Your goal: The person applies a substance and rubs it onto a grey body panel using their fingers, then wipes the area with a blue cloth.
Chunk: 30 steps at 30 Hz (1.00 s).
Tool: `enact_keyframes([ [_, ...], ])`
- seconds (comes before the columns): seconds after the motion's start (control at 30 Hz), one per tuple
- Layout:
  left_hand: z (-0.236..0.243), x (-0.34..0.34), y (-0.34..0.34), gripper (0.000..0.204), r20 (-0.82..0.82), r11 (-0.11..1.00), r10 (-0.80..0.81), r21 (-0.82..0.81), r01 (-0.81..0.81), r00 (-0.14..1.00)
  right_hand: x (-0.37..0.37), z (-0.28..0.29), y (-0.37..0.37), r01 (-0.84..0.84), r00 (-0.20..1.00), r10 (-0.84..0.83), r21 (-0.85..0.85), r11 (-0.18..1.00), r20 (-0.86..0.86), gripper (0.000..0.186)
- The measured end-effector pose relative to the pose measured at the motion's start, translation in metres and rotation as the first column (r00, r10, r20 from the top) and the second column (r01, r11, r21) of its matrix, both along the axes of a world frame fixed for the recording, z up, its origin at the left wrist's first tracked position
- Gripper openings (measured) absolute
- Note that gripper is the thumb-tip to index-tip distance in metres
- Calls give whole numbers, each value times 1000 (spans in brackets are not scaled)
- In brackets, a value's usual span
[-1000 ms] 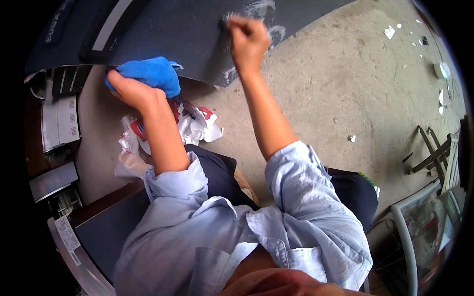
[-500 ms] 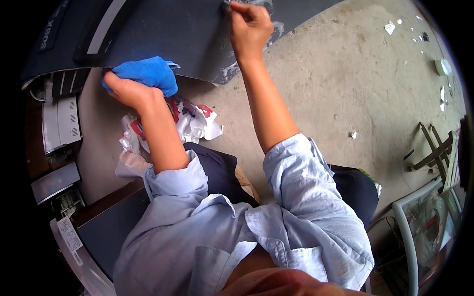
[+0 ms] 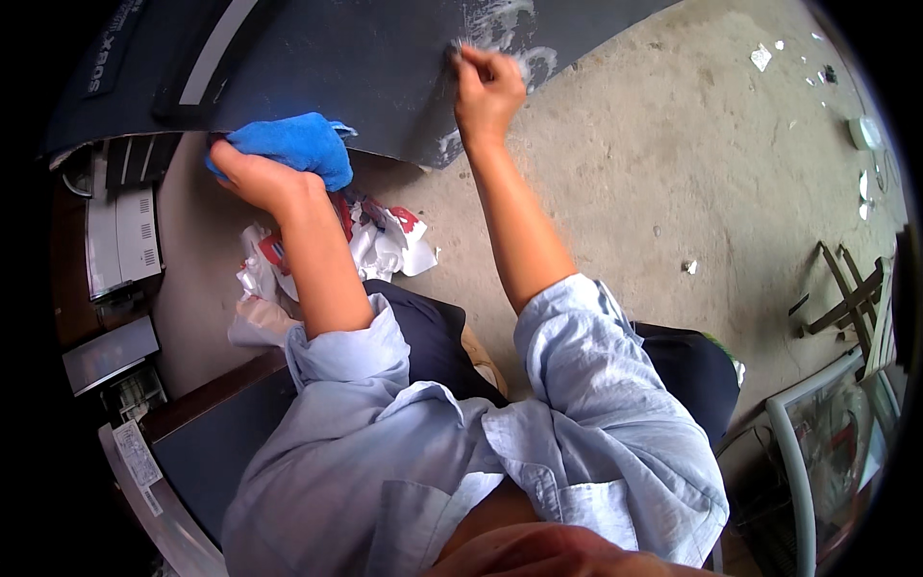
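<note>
The surface work on the dark panel (image 3: 336, 67) looks only partly done. Its broad middle is mostly plain, while white residue (image 3: 502, 25) lies smeared near the right edge, with a loop-shaped mark (image 3: 540, 65) just right of the right hand (image 3: 488, 96) and a paler patch (image 3: 448, 146) by the lower corner. Those marks seem to be what is left. The right hand's fingers are narrow, pinching a small dark piece (image 3: 455, 54) at the panel; whether it touches the surface cannot be told. The left hand (image 3: 261, 185) grips a bunched blue cloth (image 3: 296, 144) at the lower edge, its fingers mostly hidden by the fabric.

From the lower corner near the right wrist, the panel's edge slants toward the upper right. Beyond it, the concrete floor (image 3: 625, 163) leaves the right hand generous room. The left side is tighter: crumpled red-and-white wrapping (image 3: 389, 248) lies beneath the left forearm, and a white boxy appliance (image 3: 120, 236) stands farther left.
</note>
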<state>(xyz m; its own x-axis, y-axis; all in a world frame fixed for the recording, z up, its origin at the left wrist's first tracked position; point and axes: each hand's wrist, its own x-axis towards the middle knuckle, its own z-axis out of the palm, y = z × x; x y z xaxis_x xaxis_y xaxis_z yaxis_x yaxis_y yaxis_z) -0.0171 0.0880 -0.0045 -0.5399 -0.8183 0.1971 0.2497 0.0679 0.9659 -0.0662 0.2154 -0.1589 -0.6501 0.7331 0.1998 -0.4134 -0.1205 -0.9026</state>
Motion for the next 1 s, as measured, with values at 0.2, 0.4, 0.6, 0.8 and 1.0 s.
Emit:
enact_keyframes([
  [0.2,-10,1,-23,54,-63,987,-141,-80,136,988,-5,9,6,-28,999,31,64,998,-43,8],
  [0.4,-2,1,-2,53,-11,1000,-9,-13,8,1000,2,-23,-12,27,999,-26,-9,1000,33,9],
  [0.6,-9,1,-20,53,-65,994,-91,-64,87,994,1,-31,-12,-3,1000,3,13,1000,13,9],
  [0.8,-4,-3,2,49,-51,999,40,-11,-41,998,2,-48,-11,-1,995,10,-98,995,99,10],
  [1.0,-8,1,-15,48,-83,998,-69,-6,69,994,-9,17,4,-3,994,10,57,998,-109,11],
])
